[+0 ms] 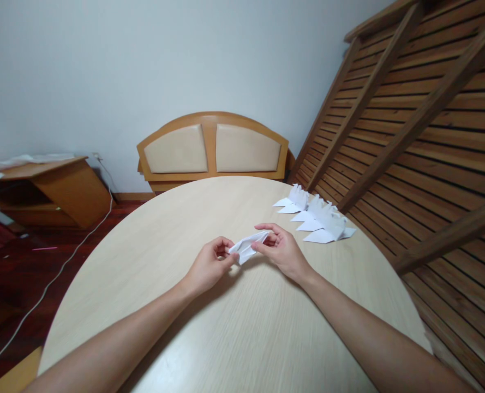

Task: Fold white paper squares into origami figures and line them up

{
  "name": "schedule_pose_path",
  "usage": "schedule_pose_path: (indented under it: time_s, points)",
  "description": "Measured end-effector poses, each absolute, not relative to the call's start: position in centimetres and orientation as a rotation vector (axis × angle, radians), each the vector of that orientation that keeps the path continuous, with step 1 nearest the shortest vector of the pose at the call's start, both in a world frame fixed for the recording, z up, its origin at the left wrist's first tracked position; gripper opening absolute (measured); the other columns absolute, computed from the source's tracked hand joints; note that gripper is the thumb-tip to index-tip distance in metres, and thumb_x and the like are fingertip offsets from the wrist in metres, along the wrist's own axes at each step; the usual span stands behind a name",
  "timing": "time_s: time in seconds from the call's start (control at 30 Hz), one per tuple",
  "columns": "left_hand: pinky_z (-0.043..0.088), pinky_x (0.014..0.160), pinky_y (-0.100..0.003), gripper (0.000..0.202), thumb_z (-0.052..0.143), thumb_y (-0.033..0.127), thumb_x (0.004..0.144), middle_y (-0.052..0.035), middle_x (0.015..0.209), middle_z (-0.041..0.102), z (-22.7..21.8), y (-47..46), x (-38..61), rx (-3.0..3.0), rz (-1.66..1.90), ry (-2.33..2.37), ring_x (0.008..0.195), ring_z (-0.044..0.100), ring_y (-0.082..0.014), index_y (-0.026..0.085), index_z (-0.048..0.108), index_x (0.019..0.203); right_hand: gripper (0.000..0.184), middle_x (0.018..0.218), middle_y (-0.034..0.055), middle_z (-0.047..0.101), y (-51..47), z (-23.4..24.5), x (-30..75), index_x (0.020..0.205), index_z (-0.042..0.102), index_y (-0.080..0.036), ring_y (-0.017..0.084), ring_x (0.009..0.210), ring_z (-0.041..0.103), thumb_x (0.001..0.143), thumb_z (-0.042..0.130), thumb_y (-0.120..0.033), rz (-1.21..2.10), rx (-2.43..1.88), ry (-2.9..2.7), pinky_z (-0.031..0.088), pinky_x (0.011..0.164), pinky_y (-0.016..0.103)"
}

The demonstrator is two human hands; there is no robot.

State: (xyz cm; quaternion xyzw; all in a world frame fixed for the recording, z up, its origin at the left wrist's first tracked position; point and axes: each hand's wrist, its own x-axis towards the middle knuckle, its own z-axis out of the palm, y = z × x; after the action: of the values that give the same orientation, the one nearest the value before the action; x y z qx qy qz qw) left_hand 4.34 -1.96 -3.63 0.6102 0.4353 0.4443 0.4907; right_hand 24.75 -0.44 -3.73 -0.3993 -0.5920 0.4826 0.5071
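Observation:
A small folded piece of white paper (248,245) is held just above the round pale wooden table (177,256), between both hands. My left hand (209,265) pinches its left end with curled fingers. My right hand (281,248) grips its right end, thumb and fingers closed around the fold.
Several folded white paper figures (318,215) lie in a row on the table's far right. A wooden headboard with beige pads (211,147) leans on the wall behind. Slatted wooden frames (422,120) stand at the right. A low wooden cabinet (49,188) and a white cable (49,284) are at the left.

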Motion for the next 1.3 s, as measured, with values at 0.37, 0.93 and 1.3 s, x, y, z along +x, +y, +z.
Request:
schedule_pose_path:
  time_s: [0.37,0.93,1.3]
  points:
    - [0.044,0.057,-0.024,0.031,0.074,0.044,0.079,-0.0070,0.075,0.073,-3.78,-1.90,4.67,1.414,1.031,1.030,0.063,0.064,-0.0154,0.014,0.068,0.086,0.055,0.098,0.0070,0.076,-0.79,-3.93,23.97,0.118,0.059,-0.020,0.019,0.081,0.073,0.070,0.084,-0.031,1.269,-0.923,-1.413,0.058,0.077,0.034]
    - [0.035,0.051,-0.021,0.037,0.071,0.051,0.082,-0.0029,0.063,0.068,-3.82,-2.17,4.55,1.446,0.962,1.014,0.050,0.053,-0.0100,0.016,0.057,0.080,0.031,0.091,0.0079,0.077,-0.77,-3.97,24.34,0.099,0.069,-0.015,0.020,0.082,0.072,0.080,0.075,-0.039,1.354,-0.949,-1.508,0.053,0.076,0.033]
    - [0.042,0.054,-0.023,0.036,0.075,0.045,0.079,-0.0071,0.075,0.074,-3.73,-1.87,4.54,1.379,1.008,1.045,0.066,0.068,-0.0173,0.015,0.061,0.092,0.041,0.080,0.0050,0.075,-0.67,-4.09,24.17,0.101,0.063,-0.016,0.018,0.071,0.070,0.072,0.081,-0.037,1.372,-1.024,-1.430,0.052,0.071,0.031]
